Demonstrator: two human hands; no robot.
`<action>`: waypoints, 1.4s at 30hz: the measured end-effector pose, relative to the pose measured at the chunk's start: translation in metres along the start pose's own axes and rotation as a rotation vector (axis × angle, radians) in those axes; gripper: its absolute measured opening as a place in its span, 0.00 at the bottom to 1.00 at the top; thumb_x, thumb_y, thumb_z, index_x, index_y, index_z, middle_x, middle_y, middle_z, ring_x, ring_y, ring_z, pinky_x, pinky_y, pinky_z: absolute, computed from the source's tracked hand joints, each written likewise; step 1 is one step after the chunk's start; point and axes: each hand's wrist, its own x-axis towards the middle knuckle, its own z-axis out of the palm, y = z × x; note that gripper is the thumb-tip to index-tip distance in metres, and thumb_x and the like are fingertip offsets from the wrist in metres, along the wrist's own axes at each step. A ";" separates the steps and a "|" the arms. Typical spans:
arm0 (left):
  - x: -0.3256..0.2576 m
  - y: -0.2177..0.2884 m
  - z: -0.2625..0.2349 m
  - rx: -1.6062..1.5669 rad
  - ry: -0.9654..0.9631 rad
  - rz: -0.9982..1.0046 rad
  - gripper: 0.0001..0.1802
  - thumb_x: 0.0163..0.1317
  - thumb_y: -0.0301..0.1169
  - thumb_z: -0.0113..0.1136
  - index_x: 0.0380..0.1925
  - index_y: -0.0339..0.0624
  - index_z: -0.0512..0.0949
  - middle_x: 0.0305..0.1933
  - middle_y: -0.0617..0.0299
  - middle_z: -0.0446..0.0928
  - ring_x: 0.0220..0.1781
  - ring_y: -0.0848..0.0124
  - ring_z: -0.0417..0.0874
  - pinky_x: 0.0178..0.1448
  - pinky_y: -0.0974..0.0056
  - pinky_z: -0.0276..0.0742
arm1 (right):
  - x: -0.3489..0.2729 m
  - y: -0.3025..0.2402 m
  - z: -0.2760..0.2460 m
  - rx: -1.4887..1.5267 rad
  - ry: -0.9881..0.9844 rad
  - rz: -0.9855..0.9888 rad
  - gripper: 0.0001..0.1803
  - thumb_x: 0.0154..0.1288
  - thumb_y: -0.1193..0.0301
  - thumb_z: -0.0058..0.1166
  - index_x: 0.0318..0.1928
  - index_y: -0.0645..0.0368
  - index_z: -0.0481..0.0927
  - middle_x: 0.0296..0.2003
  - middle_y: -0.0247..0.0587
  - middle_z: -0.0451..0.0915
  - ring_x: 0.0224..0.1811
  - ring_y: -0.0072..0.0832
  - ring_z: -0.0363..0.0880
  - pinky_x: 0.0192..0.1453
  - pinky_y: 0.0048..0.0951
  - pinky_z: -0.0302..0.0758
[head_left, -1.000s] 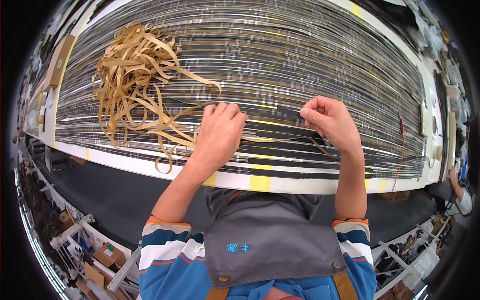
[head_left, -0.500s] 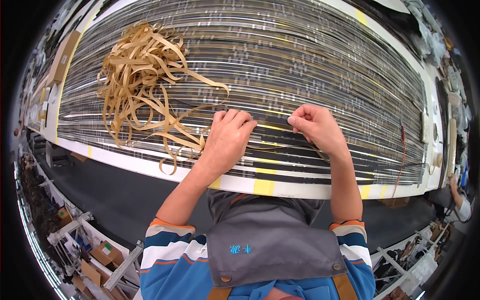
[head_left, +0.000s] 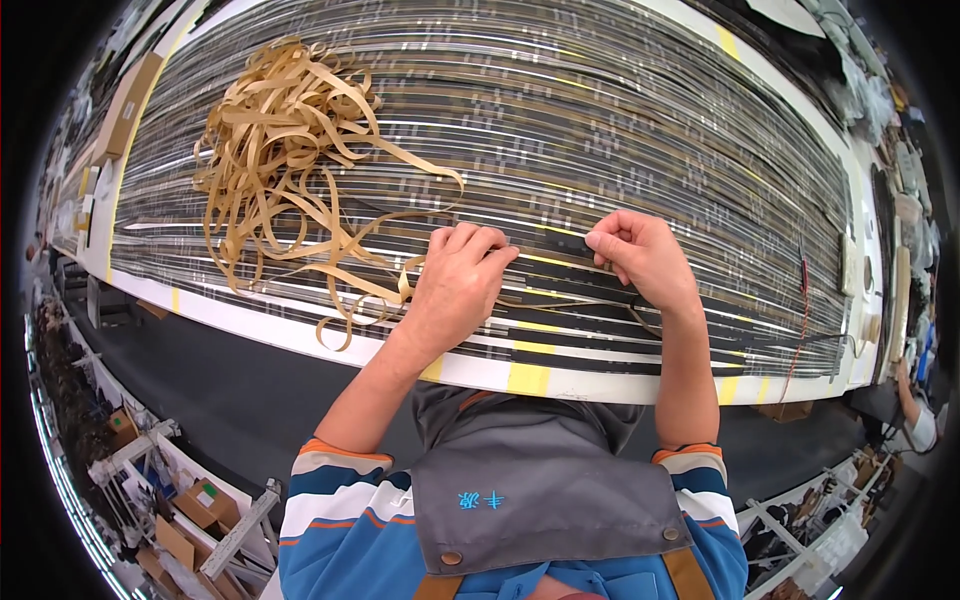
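Observation:
My left hand [head_left: 460, 285] is closed, its fingertips pinched together low over the woven strips [head_left: 560, 160]. A tan ribbon [head_left: 405, 285] runs into its little-finger side from the left. From under that hand a thin tan-brown strand passes right, towards a loop [head_left: 645, 318] beside my right wrist. My right hand [head_left: 645, 258] is closed too, thumb against forefinger, a short way to the right of the left. A dark strip reaches its fingertips, but what the pinch holds is too small to tell. The strips are black, brown, grey and white, with some yellow ones.
A big tangled heap of tan ribbon [head_left: 285, 130] lies on the left of the white table [head_left: 580, 388]. Yellow tape [head_left: 528, 377] marks its near edge. A red cord [head_left: 804, 280] lies at the right. A cardboard box [head_left: 128, 105] sits far left; another person's arm [head_left: 908, 395] shows at right.
My right hand has shifted very slightly right and down, still pinched. My left hand keeps nearly the same place. The tan heap lies as before.

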 end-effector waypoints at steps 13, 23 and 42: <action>0.001 0.000 0.002 -0.035 0.016 -0.009 0.11 0.53 0.18 0.65 0.38 0.38 0.83 0.43 0.62 0.79 0.49 0.64 0.78 0.54 0.57 0.68 | 0.000 0.003 0.017 -0.005 -0.064 0.039 0.09 0.68 0.68 0.60 0.36 0.62 0.82 0.23 0.30 0.80 0.19 0.11 0.68 0.20 0.17 0.64; 0.001 0.001 0.000 -0.033 0.034 -0.008 0.11 0.53 0.18 0.65 0.38 0.38 0.83 0.42 0.62 0.80 0.48 0.64 0.78 0.54 0.58 0.69 | 0.001 0.000 0.025 -0.106 -0.036 0.049 0.10 0.68 0.67 0.60 0.35 0.62 0.82 0.23 0.30 0.80 0.18 0.12 0.69 0.19 0.18 0.64; -0.001 0.003 0.001 0.064 -0.051 0.002 0.22 0.51 0.18 0.62 0.48 0.43 0.84 0.44 0.62 0.76 0.50 0.64 0.76 0.54 0.56 0.68 | 0.002 0.000 0.027 -0.239 0.015 0.029 0.11 0.66 0.68 0.60 0.34 0.64 0.83 0.23 0.37 0.82 0.24 0.19 0.77 0.29 0.26 0.72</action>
